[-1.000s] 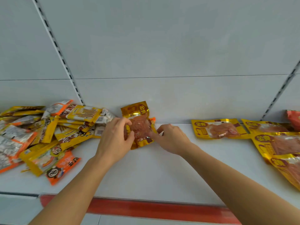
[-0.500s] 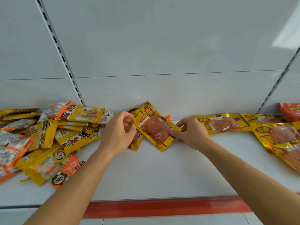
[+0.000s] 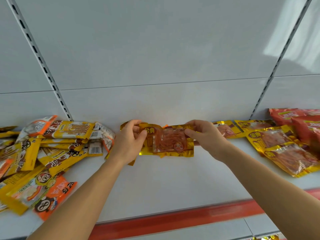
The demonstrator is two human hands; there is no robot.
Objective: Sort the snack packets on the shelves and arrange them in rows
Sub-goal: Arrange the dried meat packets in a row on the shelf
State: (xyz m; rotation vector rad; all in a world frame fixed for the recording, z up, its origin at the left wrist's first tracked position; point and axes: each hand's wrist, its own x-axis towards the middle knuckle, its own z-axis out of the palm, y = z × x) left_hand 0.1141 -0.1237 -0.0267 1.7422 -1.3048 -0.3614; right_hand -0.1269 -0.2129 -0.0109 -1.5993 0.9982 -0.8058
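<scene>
- Gold foil packet (image 3: 170, 140) of reddish strips hangs between our hands, above the white shelf (image 3: 155, 184).
- Our left hand (image 3: 128, 142) pinches its left end; our right hand (image 3: 206, 137) pinches its right.
- Left of our left hand sits a jumbled packet pile (image 3: 52, 146); right of our right hand, matching gold packets (image 3: 277, 144) lie flat.

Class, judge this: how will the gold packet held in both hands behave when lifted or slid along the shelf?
The gold packet looks thin and creased, so probably floppy. Its foil shines, so likely slippery on the shelf. Flat, so unlikely to roll.
</scene>
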